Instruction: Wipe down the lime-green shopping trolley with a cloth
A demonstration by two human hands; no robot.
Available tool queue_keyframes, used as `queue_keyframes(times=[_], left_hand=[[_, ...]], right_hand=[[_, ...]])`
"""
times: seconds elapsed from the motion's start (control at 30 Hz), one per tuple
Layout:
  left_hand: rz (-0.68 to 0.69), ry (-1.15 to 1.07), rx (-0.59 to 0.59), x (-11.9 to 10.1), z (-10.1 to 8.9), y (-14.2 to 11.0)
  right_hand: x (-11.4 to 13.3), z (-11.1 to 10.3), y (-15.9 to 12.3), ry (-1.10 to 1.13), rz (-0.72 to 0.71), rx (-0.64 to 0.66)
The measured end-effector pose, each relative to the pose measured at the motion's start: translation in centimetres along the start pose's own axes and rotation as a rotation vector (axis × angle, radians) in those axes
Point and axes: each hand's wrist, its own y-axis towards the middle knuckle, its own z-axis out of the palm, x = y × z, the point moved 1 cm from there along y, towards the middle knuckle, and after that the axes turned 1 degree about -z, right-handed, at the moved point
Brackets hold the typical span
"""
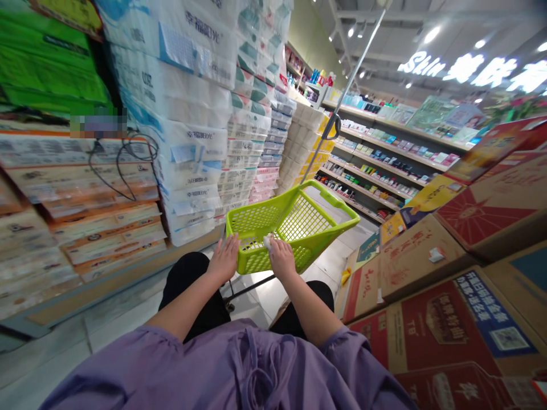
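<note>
A lime-green plastic shopping cart (245, 266) stands before my knees, its lattice basket tilted in view. At the basket's near left corner rests my left hand (224, 259), fingers stretched out against the rim. My right hand (282, 259) is at the near long rim, fingers closed on a crumpled white tissue (268, 241). The tissue pokes out at the fingertips, and the rest of it is hidden. Some small dark shapes show at the basket's bottom, too small to name.
Tall stacks of wrapped toilet paper (194, 142) and tissue packs (115, 225) line the left. A coiled black cable (139, 149) hangs there. Printed cardboard boxes (423, 256) are piled close on the right. Behind the cart, product shelves (384, 149) cross the aisle above the tiled floor (128, 293).
</note>
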Motion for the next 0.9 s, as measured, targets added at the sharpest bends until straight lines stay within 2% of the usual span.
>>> queue_keyframes(times=[0.13, 0.2, 0.3, 0.4, 0.53, 0.7, 0.9], left_hand=[[0.053, -0.085, -0.03, -0.8, -0.4, -1.4], [0.041, -0.117, -0.052, -0.9, -0.6, -2.0], [0.027, -0.127, -0.065, -0.6, -0.8, -2.3], [0.001, -0.121, -0.053, -0.2, -0.9, -1.8], [-0.035, -0.13, -0.048, 0.1, -0.9, -1.1], [-0.006, -0.172, -0.095, -0.1, -0.8, -1.4], [0.004, -0.207, -0.093, -0.2, -0.7, -1.4]], right_hand=[[1.4, 1.0, -0.5, 0.031, -0.254, -0.062], [2.2, 1.8, -0.9, 0.041, -0.306, -0.056], [3.0, 2.8, -1.6, 0.049, -0.329, 0.03], [3.6, 3.5, -2.2, 0.025, -0.353, 0.174], [4.3, 3.9, -2.8, -0.019, -0.302, 0.344], [5.2, 3.4, -2.4, -0.025, -0.376, 0.321], [5.1, 3.1, -2.0, -0.041, -0.374, 0.453]])
